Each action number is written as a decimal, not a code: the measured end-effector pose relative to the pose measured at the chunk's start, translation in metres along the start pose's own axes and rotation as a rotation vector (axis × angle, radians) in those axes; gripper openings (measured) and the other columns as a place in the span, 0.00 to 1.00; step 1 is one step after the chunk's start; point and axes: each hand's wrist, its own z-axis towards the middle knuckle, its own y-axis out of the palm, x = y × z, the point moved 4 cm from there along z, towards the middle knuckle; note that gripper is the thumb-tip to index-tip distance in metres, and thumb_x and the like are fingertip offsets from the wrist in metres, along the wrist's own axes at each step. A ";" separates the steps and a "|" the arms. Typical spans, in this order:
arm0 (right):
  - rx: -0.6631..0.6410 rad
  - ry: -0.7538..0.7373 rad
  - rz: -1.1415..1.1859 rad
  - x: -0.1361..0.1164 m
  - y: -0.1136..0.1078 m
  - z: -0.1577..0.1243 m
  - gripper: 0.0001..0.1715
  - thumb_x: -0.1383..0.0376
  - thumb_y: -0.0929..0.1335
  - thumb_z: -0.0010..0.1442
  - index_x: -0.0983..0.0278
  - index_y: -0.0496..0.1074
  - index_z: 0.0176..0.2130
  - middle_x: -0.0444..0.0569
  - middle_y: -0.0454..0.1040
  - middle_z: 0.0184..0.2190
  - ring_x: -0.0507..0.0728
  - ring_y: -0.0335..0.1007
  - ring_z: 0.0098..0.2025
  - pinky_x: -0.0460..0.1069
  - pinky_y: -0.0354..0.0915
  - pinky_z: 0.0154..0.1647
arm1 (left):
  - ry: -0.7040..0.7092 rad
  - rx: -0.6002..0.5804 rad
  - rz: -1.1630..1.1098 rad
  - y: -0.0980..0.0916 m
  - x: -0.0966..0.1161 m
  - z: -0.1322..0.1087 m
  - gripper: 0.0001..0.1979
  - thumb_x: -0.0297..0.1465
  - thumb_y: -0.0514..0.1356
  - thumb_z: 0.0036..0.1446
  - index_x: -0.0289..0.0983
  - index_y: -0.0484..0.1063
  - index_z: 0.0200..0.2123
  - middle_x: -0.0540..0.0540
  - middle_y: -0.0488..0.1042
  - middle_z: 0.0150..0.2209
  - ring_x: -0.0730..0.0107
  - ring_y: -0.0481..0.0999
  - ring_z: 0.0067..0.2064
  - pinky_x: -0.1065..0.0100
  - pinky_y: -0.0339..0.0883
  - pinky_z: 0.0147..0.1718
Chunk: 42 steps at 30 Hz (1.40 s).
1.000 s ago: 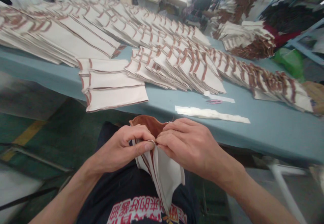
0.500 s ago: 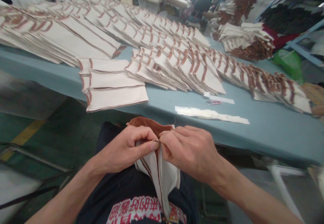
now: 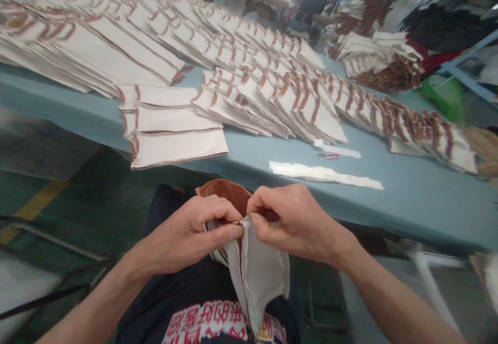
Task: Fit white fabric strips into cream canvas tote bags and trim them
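Note:
A white fabric piece [image 3: 268, 266] with brown edging and a brown lining hangs from both hands over my lap. My left hand [image 3: 194, 232] pinches its upper edge between thumb and forefinger. Close beside it, my right hand [image 3: 298, 224] grips the same edge at the seam, thumb and forefinger pressed together. The brown inner side [image 3: 223, 188] shows behind the fingers, and the lower part narrows to a point over my dark shirt [image 3: 151, 302]. What lies right under the fingertips is hidden.
Rows of overlapping white pieces with brown trim [image 3: 272, 92] cover much of the blue table [image 3: 408, 204]. Near its front edge lie a white strip [image 3: 327, 174] and small pink thread snips [image 3: 329, 155]. A brown-and-white heap [image 3: 383, 64] and green bag [image 3: 443, 97] are at right.
My right hand has shifted its hold on the edge, its fingers now more upright. The white fabric has spread wider to the right below it. The left hand has stayed nearly in place.

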 end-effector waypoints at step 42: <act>-0.014 0.125 0.038 -0.006 0.001 0.013 0.04 0.69 0.64 0.52 0.62 0.68 0.27 0.42 0.70 0.22 0.53 0.63 0.26 0.48 0.53 0.30 | 0.239 0.122 0.500 -0.014 0.031 0.005 0.09 0.25 0.55 0.68 0.37 0.75 0.37 0.53 0.78 0.32 0.75 0.74 0.30 0.73 0.66 0.36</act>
